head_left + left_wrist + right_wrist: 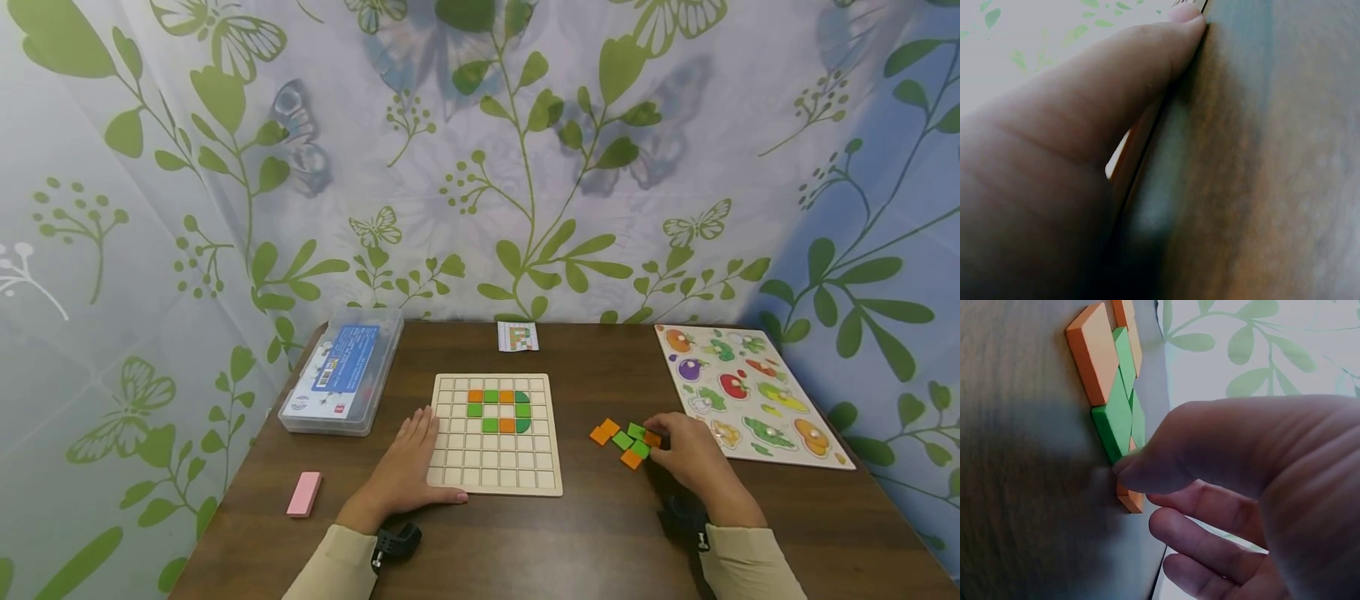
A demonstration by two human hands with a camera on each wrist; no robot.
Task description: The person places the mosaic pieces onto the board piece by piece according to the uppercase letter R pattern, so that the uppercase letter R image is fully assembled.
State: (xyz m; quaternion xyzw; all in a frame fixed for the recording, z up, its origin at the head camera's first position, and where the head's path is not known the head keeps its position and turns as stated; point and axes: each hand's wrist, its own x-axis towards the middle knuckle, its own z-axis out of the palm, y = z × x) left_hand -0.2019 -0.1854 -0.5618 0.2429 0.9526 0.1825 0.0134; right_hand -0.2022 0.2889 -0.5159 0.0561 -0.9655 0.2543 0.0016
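A light wooden grid board [495, 477] lies on the table with orange and green pieces set in a ring in its upper right cells. My left hand [405, 467] rests flat at the board's left edge, fingers straight and thumb stretched along the near corner. To the right of the board is a small cluster of loose orange and green square tiles [622, 441]. Over its right end, my right hand [693, 458] pinches an orange tile [652, 438] between thumb and index finger. Close by that thumb is a green tile [1113, 422]; the other fingers are loosely bent.
A small pattern card [518, 337] lies at the back of the table. The clear plastic case [341, 375] stands at the left, with a pink block [303, 494] nearer me. On the right is a vegetable puzzle board [750, 400]. A patterned curtain [480, 167] hangs behind the table.
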